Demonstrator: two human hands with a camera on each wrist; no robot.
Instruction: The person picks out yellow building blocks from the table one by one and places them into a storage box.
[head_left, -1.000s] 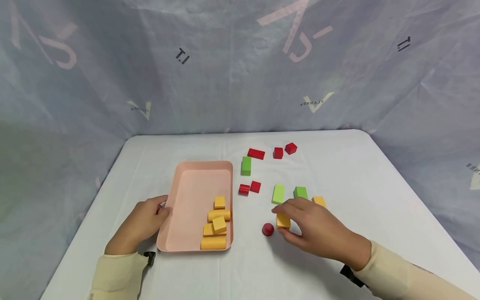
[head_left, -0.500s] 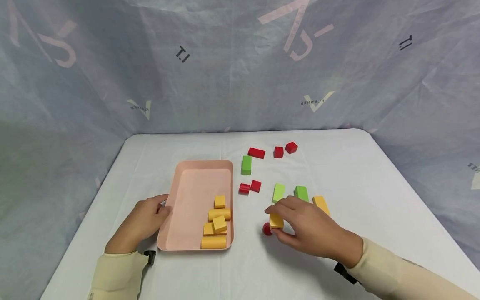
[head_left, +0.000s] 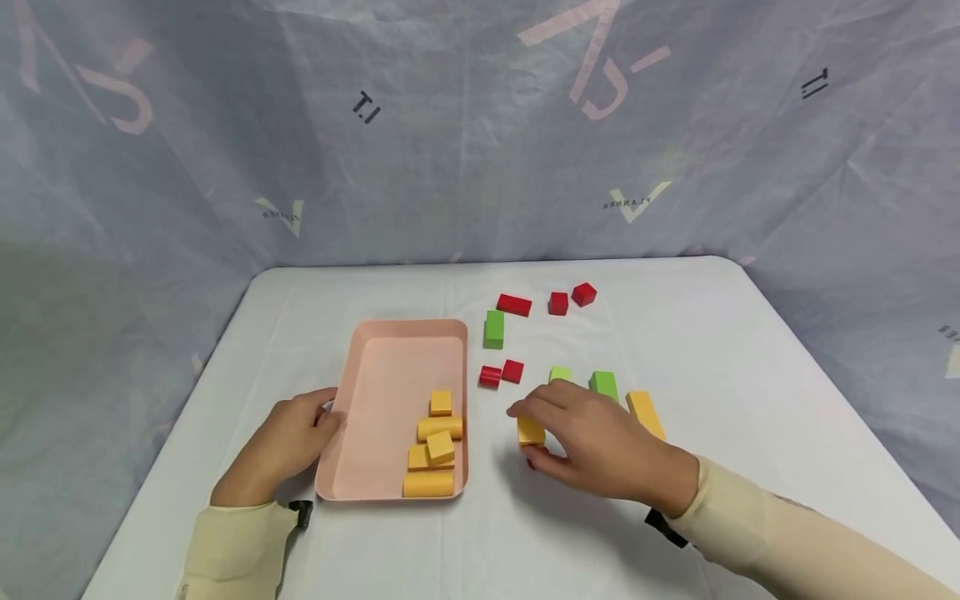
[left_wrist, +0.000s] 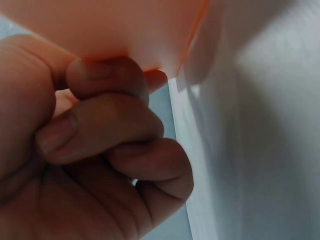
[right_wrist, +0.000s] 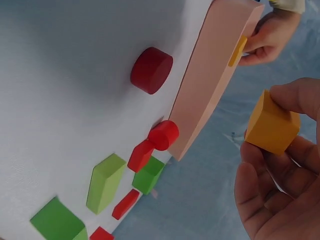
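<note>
My left hand (head_left: 291,442) pinches the left rim of a shallow pink tray (head_left: 382,375); in the left wrist view its curled fingers (left_wrist: 115,120) lie against the tray's wall. Between thumb and fingertips, my right hand (head_left: 600,437) holds a yellow cube (right_wrist: 272,122) above the table, right of the tray. Under that hand a dark red cylinder (right_wrist: 151,71) stands on the cloth, mostly hidden in the head view. Inside the tray's near right part lie two yellow cylinders (head_left: 428,484), a yellow block (head_left: 417,458) with a yellow cube (head_left: 440,447) leaning on it, and another yellow cube (head_left: 441,403).
Right of the tray lie a red cylinder (head_left: 490,377), a flat red piece (head_left: 513,371) and green blocks (head_left: 494,330). Farther back are a red block (head_left: 514,305) and two red cubes (head_left: 558,303). A yellow block (head_left: 646,414) lies beyond the right hand. Grey cloth hangs behind the table.
My right hand has moved left toward the tray with the yellow cube, passing over the dark red cylinder and uncovering the yellow block at right. The left hand stays on the tray.
</note>
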